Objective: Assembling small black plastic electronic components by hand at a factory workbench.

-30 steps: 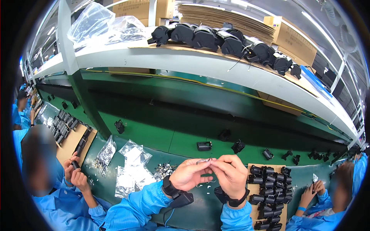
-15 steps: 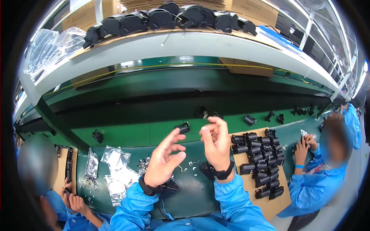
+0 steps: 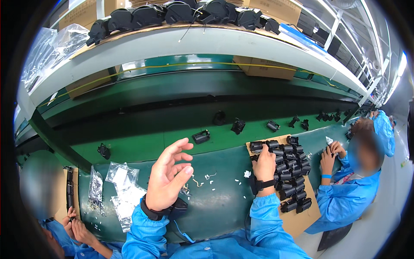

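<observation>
My left hand (image 3: 169, 173) is held above the green work surface, its fingers apart and nothing in it. Over at the right, my right hand (image 3: 265, 165) has its fingers bent around a black cylindrical part (image 3: 255, 158) at the left edge of a cardboard sheet (image 3: 307, 216); the fingertips are partly hidden. Rows of like black cylindrical parts (image 3: 285, 176) lie on that sheet. Small white pieces and short wires (image 3: 199, 181) are scattered between my hands.
Plastic bags of small parts (image 3: 125, 190) lie at my left. Black parts (image 3: 201, 136) rest along the green strip ahead. Above runs a shelf (image 3: 172, 43) loaded with black housings (image 3: 179, 12). Co-workers in blue sit at either side, one person's hands (image 3: 330, 157) at the right.
My right hand has gone from mid-air beside the left hand to the black parts on the cardboard at the right. My left hand has shifted slightly left, still open. The view has turned a little.
</observation>
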{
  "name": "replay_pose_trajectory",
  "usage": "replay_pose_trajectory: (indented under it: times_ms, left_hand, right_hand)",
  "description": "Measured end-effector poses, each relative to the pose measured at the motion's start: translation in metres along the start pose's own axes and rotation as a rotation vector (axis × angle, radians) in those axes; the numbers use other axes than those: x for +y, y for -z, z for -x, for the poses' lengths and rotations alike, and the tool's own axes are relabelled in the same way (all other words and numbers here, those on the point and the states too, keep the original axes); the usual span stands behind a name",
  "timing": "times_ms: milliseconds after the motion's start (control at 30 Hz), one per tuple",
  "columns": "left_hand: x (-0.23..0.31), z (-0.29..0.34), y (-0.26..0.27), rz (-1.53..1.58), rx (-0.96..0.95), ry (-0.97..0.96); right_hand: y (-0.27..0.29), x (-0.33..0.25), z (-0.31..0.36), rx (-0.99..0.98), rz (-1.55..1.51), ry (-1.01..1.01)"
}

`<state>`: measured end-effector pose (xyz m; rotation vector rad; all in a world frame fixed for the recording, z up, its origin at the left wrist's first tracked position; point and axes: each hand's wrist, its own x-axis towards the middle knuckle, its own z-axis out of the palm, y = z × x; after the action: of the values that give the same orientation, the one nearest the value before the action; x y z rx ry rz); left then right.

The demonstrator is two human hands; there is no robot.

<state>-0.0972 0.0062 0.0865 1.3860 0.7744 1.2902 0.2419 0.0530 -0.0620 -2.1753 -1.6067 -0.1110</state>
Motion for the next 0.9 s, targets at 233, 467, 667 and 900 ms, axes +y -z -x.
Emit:
replay_pose_trajectory:
  times_ms: [233, 467, 667, 900]
  left_hand:
    - [-0.008, -0.004, -0.002, 0.003, -0.022, 0.0]
    - [-0.026, -0.005, -0.012, -0.054, -0.125, 0.032]
    - [-0.026, -0.004, -0.012, -0.12, -0.127, -0.208]
    - [-0.028, -0.008, -0.011, -0.203, 0.0, -0.11]
  right_hand:
    - [0.019, -0.002, 0.01, 0.02, -0.276, -0.007]
    - [0.112, -0.091, 0.026, -0.249, -1.531, 0.163]
    - [0.119, -0.147, 0.029, -0.677, -1.824, 0.39]
    - [0.101, -0.168, 0.028, -0.468, -1.668, 0.255]
